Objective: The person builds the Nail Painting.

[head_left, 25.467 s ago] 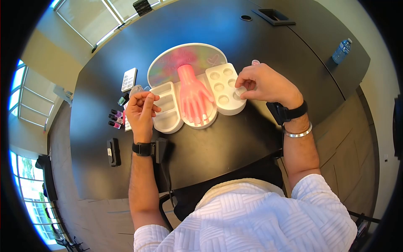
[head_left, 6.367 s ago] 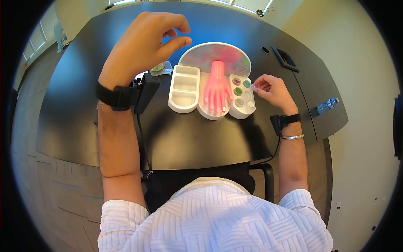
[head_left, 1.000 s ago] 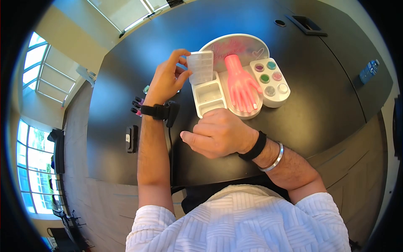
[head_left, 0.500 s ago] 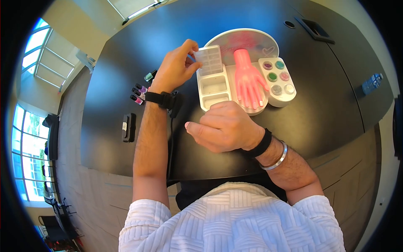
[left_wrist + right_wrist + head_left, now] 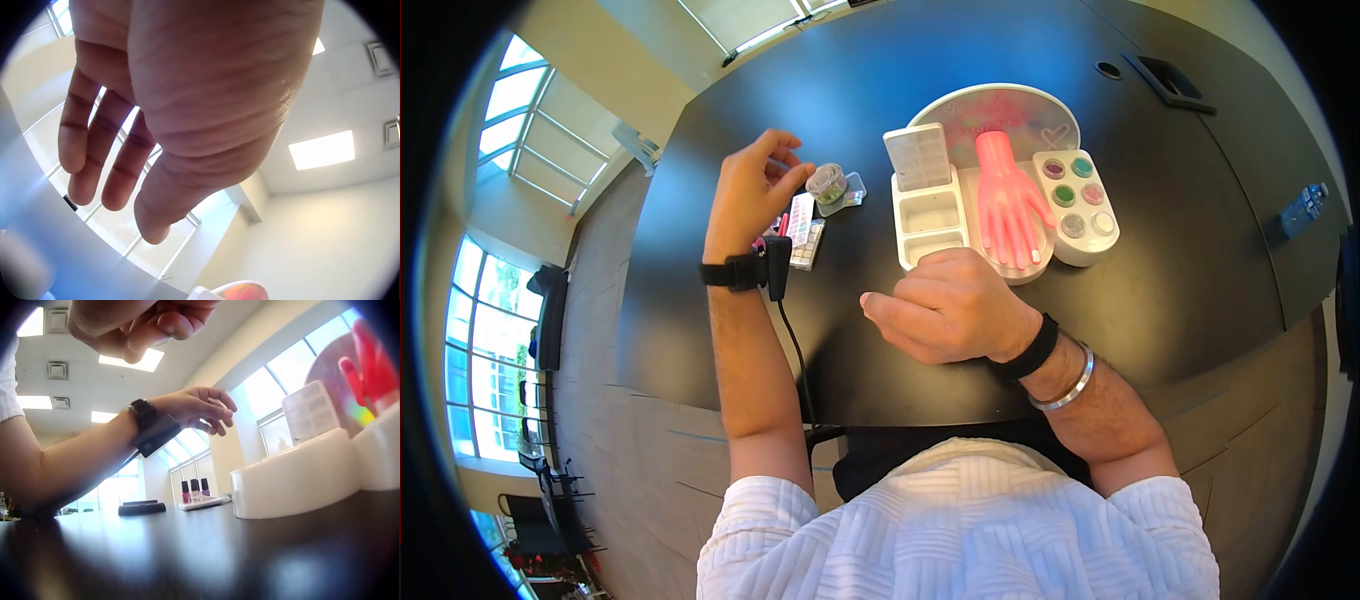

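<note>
My left hand [image 5: 755, 195] is raised over the left of the table, fingers loosely bent around nothing, thumb tip right at a clear round container [image 5: 828, 183]. In the left wrist view, its fingers hang apart with nothing between them. A translucent compartment case [image 5: 919, 157] stands upright in the rear compartment of the white three-compartment tray [image 5: 932, 216]. My right hand [image 5: 950, 305] is curled into a fist in front of that tray, partly covering its front edge; nothing shows in it. Beside the tray, a pink model hand [image 5: 1012, 200] lies palm down, one nail white.
Right of the model hand, a white holder [image 5: 1090, 240] carries several small colored pots and one white one. Flat nail sets [image 5: 802, 225] lie near my left wrist. Nail polish bottles [image 5: 195, 487] and a black case [image 5: 142, 508] stand beyond. A water bottle [image 5: 1304, 208] lies far right.
My left hand has let go of the compartment case, which now stands in the tray, and has moved left to the round container. Earlier, colored pots filled the right holder. My right fist stays put.
</note>
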Action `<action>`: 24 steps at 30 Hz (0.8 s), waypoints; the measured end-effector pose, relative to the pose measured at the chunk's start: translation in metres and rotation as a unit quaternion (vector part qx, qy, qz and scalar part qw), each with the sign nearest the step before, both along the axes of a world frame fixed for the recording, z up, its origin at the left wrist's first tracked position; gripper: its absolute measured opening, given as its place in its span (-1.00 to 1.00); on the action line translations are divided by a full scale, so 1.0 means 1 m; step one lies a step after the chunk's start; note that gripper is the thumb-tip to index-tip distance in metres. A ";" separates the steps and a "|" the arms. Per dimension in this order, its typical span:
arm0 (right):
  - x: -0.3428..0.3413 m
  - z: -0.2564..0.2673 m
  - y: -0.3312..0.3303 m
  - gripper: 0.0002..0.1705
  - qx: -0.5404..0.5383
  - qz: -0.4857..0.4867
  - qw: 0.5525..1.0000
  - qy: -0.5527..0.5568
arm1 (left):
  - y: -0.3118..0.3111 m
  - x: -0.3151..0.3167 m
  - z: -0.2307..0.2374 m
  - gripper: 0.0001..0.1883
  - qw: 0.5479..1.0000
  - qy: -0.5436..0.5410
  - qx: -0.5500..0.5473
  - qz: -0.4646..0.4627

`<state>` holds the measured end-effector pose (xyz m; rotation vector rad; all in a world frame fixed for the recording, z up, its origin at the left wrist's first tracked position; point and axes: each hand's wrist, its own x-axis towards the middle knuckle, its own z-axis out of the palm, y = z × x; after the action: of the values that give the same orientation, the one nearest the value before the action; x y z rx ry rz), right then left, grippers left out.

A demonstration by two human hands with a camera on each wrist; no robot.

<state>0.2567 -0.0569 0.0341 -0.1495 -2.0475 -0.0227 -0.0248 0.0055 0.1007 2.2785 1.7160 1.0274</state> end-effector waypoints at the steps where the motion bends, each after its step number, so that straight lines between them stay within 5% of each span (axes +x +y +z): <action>1: 0.000 0.000 0.000 -0.79 0.000 0.003 1.000 -0.001 | -0.003 -0.004 -0.005 -0.66 0.999 0.025 -0.024 0.026; 10: -0.002 -0.001 -0.002 -0.82 0.015 0.006 1.000 0.023 | -0.032 -0.030 -0.060 -0.63 0.975 0.158 -0.109 0.116; 13: -0.001 -0.004 0.000 -0.69 0.012 0.013 1.000 0.008 | -0.038 -0.024 -0.064 -0.51 0.962 0.180 -0.135 0.155; 15: -0.003 -0.002 -0.001 -0.78 0.009 0.006 1.000 0.015 | -0.038 -0.022 -0.067 -0.37 0.950 0.207 -0.156 0.174; 18: -0.002 -0.001 -0.001 -0.85 0.006 -0.002 1.000 0.022 | -0.040 -0.020 -0.076 -0.23 0.950 0.201 -0.138 0.193; 24: -0.002 -0.001 -0.001 -0.85 0.000 -0.002 0.999 0.032 | -0.041 -0.024 -0.078 -0.29 0.962 0.171 -0.115 0.177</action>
<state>0.2548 -0.0580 0.0329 -0.1530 -1.9842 -0.0198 -0.0488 -0.0352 0.0232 2.1395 2.3038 0.4510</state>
